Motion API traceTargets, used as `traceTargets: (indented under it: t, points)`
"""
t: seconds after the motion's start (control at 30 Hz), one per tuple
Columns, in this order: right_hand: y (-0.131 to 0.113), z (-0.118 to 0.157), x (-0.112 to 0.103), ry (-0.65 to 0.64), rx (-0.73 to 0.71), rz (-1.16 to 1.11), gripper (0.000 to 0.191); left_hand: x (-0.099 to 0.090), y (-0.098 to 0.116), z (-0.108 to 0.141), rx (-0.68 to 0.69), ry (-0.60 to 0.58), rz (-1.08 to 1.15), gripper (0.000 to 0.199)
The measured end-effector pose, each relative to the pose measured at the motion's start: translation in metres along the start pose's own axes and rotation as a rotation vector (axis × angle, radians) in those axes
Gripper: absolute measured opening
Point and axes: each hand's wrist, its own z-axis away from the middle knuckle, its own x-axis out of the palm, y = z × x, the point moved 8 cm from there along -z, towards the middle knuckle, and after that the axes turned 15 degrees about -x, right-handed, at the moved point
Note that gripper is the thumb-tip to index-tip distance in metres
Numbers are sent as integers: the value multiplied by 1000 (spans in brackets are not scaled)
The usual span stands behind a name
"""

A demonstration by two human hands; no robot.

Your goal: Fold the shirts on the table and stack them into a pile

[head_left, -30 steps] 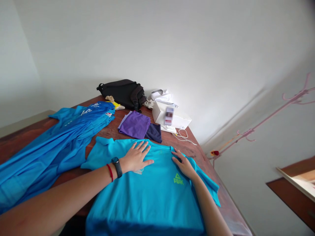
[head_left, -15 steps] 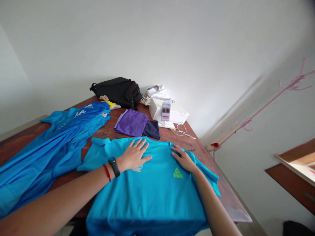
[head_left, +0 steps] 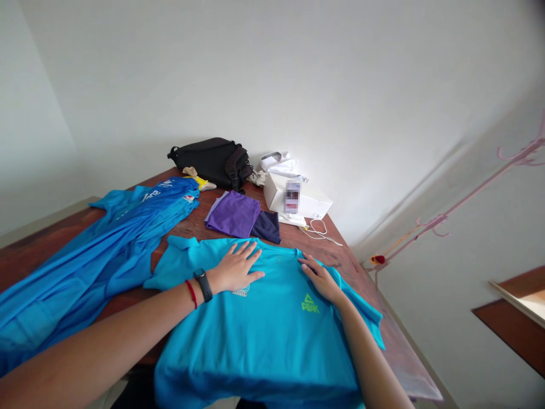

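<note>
Two hands were down on a turquoise polo shirt (head_left: pixel 259 346), which lay spread on a dark wooden table (head_left: pixel 336 255), collar end away from the person. Left hand (head_left: pixel 234 269): palm down on the shirt, just left of the collar, fingers (head_left: pixel 244 253) spread wide and flat, nothing pinched or gripped. Right hand (head_left: pixel 322 282): on the shirt's far right, near the shoulder seam, fingers slightly spread and lightly curved, no grip either. Both hands were open and only pressing on the fabric. Black wristband (head_left: pixel 203 285) and red cord bracelet (head_left: pixel 191 293) sat on the left wrist.

Everything else, placed from the shirt: a heap of blue garments (head_left: pixel 89 255) lay just left of it, almost touching the left sleeve. Beyond the collar sat a folded purple cloth (head_left: pixel 233 213), with a folded navy cloth (head_left: pixel 266 226) tucked against it on the right. Further out, a white box (head_left: pixel 293 199) with a blurred label stood beyond the navy cloth, a white cable (head_left: pixel 319 232) trailing from near it toward the shirt's right side. Behind those, a black bag (head_left: pixel 210 162) and a white crumpled item (head_left: pixel 281 165) sat against the wall. Pink branching rack (head_left: pixel 472 196) was well off to the right — on the wall side, clear of the table.
</note>
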Motion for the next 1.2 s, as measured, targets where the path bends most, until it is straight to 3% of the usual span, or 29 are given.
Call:
traceTargets:
  t: [0.67, 1.2]
  points:
    - [7, 3, 0, -8, 52, 10, 67, -2, 3, 2, -6, -34, 16, 73]
    - [7, 5, 3, -9, -12, -9, 53, -11, 7, 6, -25, -43, 25, 70]
